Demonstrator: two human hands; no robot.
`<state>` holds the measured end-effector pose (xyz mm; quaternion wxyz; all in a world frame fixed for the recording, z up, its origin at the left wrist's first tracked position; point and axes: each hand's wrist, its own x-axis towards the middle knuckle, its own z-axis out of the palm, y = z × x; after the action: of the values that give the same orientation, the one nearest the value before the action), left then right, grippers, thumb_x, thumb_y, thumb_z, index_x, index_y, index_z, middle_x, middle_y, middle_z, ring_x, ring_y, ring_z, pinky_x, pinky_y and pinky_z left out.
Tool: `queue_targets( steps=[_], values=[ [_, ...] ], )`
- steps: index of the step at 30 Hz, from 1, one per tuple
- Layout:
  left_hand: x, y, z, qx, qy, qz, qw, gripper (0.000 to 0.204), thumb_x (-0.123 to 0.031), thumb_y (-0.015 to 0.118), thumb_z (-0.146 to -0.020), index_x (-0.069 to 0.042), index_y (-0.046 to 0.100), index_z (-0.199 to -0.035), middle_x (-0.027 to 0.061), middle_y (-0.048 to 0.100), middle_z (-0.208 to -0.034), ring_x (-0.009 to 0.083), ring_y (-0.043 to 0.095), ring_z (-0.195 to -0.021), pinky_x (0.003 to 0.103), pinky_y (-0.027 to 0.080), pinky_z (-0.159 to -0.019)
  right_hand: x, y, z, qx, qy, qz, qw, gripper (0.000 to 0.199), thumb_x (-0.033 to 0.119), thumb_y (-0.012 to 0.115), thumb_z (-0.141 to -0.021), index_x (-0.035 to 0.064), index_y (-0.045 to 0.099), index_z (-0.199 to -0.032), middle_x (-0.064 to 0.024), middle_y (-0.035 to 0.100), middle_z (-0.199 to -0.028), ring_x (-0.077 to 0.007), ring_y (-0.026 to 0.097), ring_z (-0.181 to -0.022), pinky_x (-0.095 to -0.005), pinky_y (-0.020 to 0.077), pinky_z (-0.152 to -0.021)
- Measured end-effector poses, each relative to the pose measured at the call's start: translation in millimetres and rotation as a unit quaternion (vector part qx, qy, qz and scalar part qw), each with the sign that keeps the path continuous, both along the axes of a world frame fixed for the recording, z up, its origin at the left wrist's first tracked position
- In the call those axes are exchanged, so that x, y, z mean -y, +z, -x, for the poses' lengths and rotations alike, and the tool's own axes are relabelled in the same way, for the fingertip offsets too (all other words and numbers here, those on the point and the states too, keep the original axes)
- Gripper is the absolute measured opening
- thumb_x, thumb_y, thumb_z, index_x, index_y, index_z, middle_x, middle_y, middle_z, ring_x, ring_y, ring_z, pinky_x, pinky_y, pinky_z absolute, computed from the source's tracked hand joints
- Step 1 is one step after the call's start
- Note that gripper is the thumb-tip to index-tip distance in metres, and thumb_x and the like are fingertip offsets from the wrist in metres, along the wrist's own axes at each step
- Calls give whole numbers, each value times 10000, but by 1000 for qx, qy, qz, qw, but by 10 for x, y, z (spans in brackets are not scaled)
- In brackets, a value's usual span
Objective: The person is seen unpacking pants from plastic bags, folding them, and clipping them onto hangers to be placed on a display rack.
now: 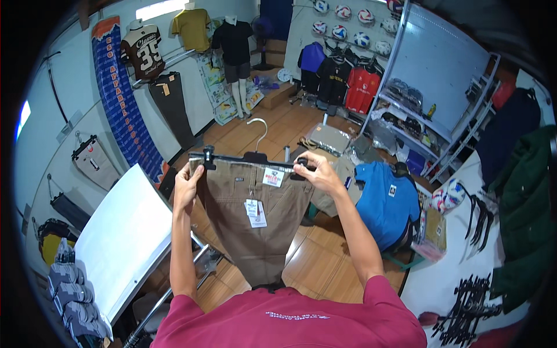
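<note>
A pair of brown trousers [255, 220] hangs in front of me from a black clip hanger [238, 158] with a silver hook [259, 132]. White paper tags [255, 213] dangle from the front, and a white label [272, 177] shows at the waistband. With fingers closed, my left hand [187, 185] grips the waistband's left corner, just below the left clip [208, 156]. My right hand [321, 173] pinches the hanger's right clip [301, 164] at the other corner of the waist. The lower legs of the trousers hang close to my body, partly out of sight.
At left stands a white tabletop [125, 243] beside stacked grey folded items [72, 290]. On the right are a blue shirt [386, 200], a ball [447, 196] and a heap of black hangers [467, 310] on a white table [432, 284]. Mannequins [235, 58] line the far wall.
</note>
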<state>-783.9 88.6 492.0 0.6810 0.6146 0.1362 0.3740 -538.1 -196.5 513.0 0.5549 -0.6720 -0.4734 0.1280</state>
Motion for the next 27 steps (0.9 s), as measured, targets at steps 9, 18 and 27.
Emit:
queue_targets(
  steps=[9, 18, 27],
  values=[
    [-643, -193, -652, 33, 49, 37, 998, 236, -130, 685, -892, 13, 643, -1075, 21, 658, -975, 81, 581, -855, 240, 463, -796, -852, -6, -790, 32, 53, 65, 996, 182, 160, 690, -866, 6, 610, -920, -22, 613, -836, -101, 572, -786, -270, 480, -724],
    [-1285, -328, -1158, 12, 123, 22, 992, 175, -95, 641, -915, -8, 633, -1067, 3, 653, -990, 64, 569, -892, 238, 439, -836, -1900, -52, -1472, 89, 61, 96, 990, 247, 189, 704, -846, -9, 570, -906, -60, 597, -723, -119, 534, -668, -293, 445, -609],
    [-2228, -411, -1768, -6, 220, 11, 975, 165, -96, 620, -929, -42, 613, -1084, -19, 637, -1018, 60, 541, -938, 243, 392, -898, -3299, -201, -2337, 37, 126, 39, 991, 249, 184, 726, -826, -6, 588, -910, -54, 604, -721, -114, 539, -662, -289, 449, -612]
  ],
)
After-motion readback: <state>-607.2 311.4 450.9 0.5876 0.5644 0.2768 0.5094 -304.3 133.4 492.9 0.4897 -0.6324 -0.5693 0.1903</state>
